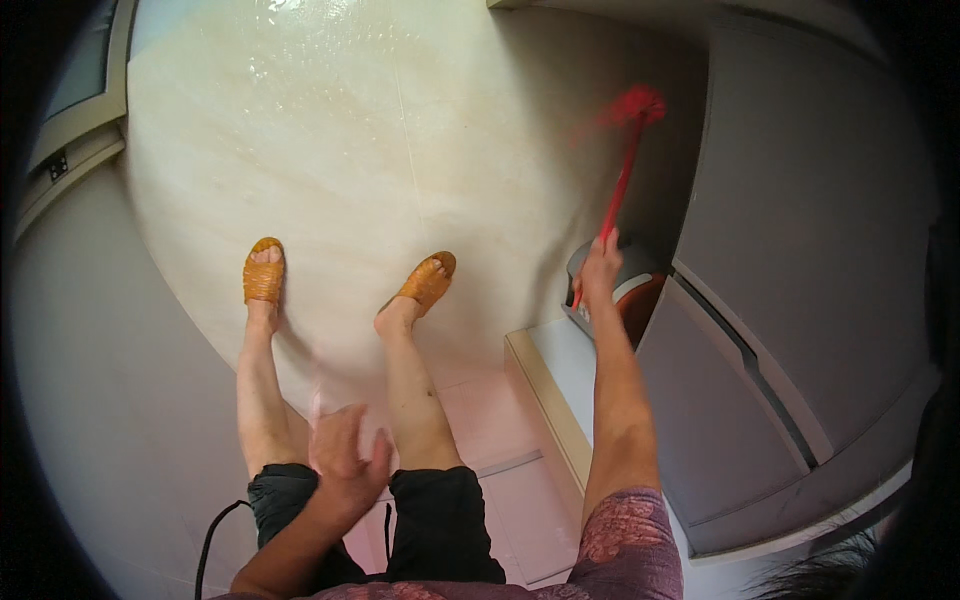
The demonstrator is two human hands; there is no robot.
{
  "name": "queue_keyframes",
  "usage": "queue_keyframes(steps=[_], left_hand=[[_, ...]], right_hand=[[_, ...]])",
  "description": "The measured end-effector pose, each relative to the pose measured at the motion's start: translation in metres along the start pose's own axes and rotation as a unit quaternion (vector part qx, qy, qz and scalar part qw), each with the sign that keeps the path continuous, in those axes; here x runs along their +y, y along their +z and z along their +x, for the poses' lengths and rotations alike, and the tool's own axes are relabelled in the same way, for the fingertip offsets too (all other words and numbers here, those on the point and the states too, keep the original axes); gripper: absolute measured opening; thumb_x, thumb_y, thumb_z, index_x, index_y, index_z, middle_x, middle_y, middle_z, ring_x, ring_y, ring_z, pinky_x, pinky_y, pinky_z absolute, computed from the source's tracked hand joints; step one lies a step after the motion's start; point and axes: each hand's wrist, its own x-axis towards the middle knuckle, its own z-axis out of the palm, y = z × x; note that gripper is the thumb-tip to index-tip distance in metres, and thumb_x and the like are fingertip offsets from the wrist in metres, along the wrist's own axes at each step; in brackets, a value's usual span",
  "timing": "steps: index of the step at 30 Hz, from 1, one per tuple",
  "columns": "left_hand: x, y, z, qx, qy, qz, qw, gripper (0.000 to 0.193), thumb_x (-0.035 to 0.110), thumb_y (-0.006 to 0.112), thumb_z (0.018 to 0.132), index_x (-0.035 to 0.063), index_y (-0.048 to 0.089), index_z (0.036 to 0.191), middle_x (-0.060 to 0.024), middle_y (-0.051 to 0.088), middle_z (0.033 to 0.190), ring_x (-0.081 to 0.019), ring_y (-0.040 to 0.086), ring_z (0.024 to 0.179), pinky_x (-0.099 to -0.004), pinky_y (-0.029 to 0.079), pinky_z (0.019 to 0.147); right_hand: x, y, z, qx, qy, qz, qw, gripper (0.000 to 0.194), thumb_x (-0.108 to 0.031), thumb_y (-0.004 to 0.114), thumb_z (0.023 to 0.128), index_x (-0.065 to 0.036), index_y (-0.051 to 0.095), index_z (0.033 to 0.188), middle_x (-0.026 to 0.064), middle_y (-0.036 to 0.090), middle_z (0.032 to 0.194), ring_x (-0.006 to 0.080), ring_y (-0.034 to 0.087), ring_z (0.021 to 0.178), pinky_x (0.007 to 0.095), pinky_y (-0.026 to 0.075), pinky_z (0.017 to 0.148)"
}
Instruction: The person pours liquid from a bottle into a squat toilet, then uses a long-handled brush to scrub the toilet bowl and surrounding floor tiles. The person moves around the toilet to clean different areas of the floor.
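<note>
My right hand (pixel 600 271) is closed around the handle of a red brush or mop (pixel 621 187), whose blurred red head (pixel 640 103) points away from me over the shaded floor. Beneath that hand, beside the cabinet, stands a grey and reddish-brown bin-like container (pixel 637 296), partly hidden by the hand and forearm. My left hand (pixel 349 450) is raised over my lap, blurred, its fingers apart and nothing seen in it.
Pale floor (pixel 337 172) has wet, shiny patches at the top. My feet wear orange-brown slippers (pixel 262 274). A grey cabinet or refrigerator (pixel 810 225) lines the right. A ledge (pixel 551 405) is near my right leg; a grey panel (pixel 112 337) and framed door (pixel 116 75) are left.
</note>
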Motion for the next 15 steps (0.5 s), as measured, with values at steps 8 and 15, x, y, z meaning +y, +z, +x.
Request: queue_keyframes(steps=[8, 15], left_hand=[[-0.006, 0.094, -0.015, -0.166, -0.072, -0.056, 0.982, 0.048, 0.004, 0.055, 0.08, -0.011, 0.043, 0.124, -0.0227, 0.061, 0.095, -0.0327, 0.064, 0.066, -0.0383, 0.052, 0.055], [0.03, 0.093, 0.023, -0.377, -0.137, 0.026, 0.916, 0.065, 0.028, 0.06, 0.081, -0.0023, 0.036, 0.133, -0.0206, 0.061, 0.09, -0.0376, 0.064, 0.073, -0.0462, 0.051, 0.066]], right_hand=[[0.115, 0.055, -0.021, 0.021, -0.195, -0.045, 0.979, 0.041, -0.018, 0.04, 0.095, -0.02, 0.036, 0.136, -0.0011, 0.037, 0.055, 0.0119, 0.04, 0.038, 0.0282, 0.036, 0.033], [-0.077, 0.007, 0.098, 0.016, 0.074, 0.258, 0.963, 0.019, -0.027, 0.041, 0.097, -0.017, 0.04, 0.08, -0.004, 0.038, 0.061, 0.0084, 0.037, 0.044, 0.0233, 0.031, 0.035]])
